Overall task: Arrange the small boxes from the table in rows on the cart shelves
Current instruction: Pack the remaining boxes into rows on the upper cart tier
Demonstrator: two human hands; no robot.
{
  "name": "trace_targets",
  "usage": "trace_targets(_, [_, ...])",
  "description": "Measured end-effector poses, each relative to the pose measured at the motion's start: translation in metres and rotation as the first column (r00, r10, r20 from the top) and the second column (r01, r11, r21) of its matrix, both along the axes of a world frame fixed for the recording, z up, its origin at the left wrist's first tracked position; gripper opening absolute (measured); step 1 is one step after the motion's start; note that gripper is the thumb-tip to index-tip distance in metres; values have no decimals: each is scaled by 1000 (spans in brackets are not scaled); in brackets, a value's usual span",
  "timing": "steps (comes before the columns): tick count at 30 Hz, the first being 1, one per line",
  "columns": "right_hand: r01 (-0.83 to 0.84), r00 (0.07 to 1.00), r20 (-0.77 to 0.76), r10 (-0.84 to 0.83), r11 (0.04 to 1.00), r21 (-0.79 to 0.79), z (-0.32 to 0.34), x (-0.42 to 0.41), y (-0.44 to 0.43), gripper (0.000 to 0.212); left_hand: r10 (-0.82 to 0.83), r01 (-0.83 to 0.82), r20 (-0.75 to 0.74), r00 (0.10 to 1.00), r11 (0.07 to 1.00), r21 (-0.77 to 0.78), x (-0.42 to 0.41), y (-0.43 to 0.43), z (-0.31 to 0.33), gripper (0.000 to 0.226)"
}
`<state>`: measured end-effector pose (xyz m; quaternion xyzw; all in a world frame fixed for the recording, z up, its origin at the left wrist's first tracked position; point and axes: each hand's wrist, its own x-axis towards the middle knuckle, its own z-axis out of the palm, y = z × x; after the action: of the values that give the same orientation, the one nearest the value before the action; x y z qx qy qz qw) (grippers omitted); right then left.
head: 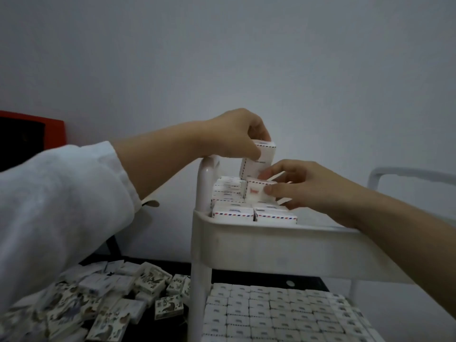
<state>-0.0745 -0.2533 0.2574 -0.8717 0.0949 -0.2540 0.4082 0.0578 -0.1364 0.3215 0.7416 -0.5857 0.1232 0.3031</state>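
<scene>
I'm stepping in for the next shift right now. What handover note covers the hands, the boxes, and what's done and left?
Left hand grips a raised box above the top shelf.
Right hand pinches a second box on that shelf's stack.
Done: lower rows look full where visible; the top shelf is partly filled.
Left: seat both boxes, then shelve the loose boxes from the table.

The left arm wears a loose white sleeve (61,198) of soft, slightly creased cloth, wide near the elbow and ending in a plain cuff (124,176) at mid forearm. A small brownish tab (151,203) shows at the cuff's lower edge; what it is cannot be told. The left hand (234,134), right hand (303,186) and right forearm (394,230) are bare.
</scene>
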Motion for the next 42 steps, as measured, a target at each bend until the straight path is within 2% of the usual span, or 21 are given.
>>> trace_targets(6, [-31, 991, -132, 20, 996, -86, -4, 2, -2, 14, 15, -24, 44, 999, 979, 205, 6, -8, -2, 32])
trace_targets(11, [-16, 974, -227, 1, 998, -65, -1, -3, -6, 20, 10, -11, 9, 1000, 973, 230, 12, -11, -3, 30])
trace_targets(16, [84, 994, -68, -89, 993, -78, -1, 2, -7, 19, 4, -13, 27, 1000, 935, 354, 10, -10, -3, 25])
trace_targets(20, [156, 986, 77, -145, 973, -172, -5, 3, -9, 17, 34, -78, 96, 995, 862, 500, 4, -12, -3, 17])
trace_targets(21, [168, 984, 98, -151, 965, -202, -5, 2, -9, 19, 37, -99, 128, 991, 849, 519, 1, -12, -4, 17])
trace_targets(23, [184, 978, 144, -148, 943, -278, -3, 1, -5, 21, 46, -128, 168, 985, 841, 526, -4, -11, -4, 32])
trace_targets(26, [221, 946, 313, -82, 869, -442, -1, -6, 13, 22, 84, -159, 210, 974, 914, 373, -11, 2, -1, 45])
trace_targets(29, [254, 861, 500, 89, 777, -576, -1, -13, 48, 20, 63, -64, 86, 994, 998, 1, -9, 34, -6, 41])
trace_targets(30, [243, 843, 516, 152, 748, -618, -4, -14, 63, 19, 39, -30, 58, 998, 989, -145, -6, 49, -13, 42])
trace_targets(32, [201, 820, 507, 265, 696, -690, -14, -12, 94, 17, 6, 14, 43, 999, 903, -429, 0, 85, -37, 43])
trace_targets(34, [138, 803, 480, 354, 672, -728, -31, -3, 122, 16, 24, -7, 22, 999, 808, -590, 11, 124, -74, 39])
trace_targets(36, [58, 809, 417, 414, 650, -758, -54, 12, 144, 15, 102, -114, -54, 993, 791, -601, 25, 163, -125, 34])
trace_targets(38, [-31, 848, 306, 433, 617, -787, -82, 33, 162, 15, 224, -273, -155, 962, 798, -538, 39, 203, -185, 33])
trace_targets(42, [-229, 907, 48, 418, 585, -778, -145, 89, 195, 19, 525, -616, -324, 787, 697, -367, 60, 276, -298, 49])
